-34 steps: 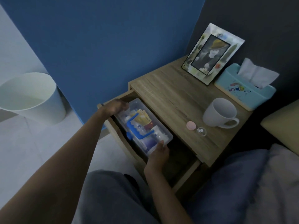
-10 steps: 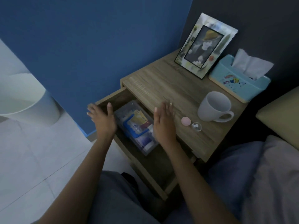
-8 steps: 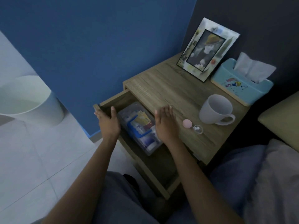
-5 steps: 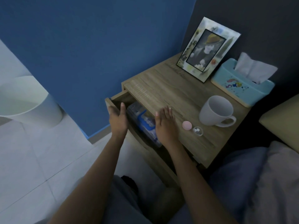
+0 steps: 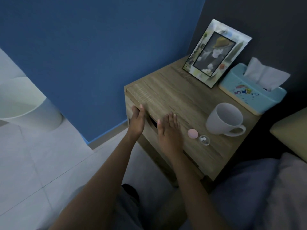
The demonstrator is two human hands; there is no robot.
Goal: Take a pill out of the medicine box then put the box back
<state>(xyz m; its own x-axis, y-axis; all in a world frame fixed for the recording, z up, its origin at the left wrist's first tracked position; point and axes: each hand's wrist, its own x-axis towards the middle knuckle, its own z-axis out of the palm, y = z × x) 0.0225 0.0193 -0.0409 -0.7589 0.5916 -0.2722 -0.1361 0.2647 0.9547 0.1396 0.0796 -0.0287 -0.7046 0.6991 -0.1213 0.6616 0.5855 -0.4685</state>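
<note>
Drawer (image 5: 132, 105) w/ box inside nearly shut, stiff wood, slides easy. My left hand (image 5: 136, 121) flat on front edge, right hand (image 5: 169, 130) open, grasping nothing.

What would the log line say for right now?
step: drawer pushed in | left hand: flat on wooden drawer front | right hand: open, empty | medicine box: hidden

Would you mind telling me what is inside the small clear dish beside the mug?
The clear dish holds two small white pills. Its pink cap lies beside it, so nothing covers them.
</note>
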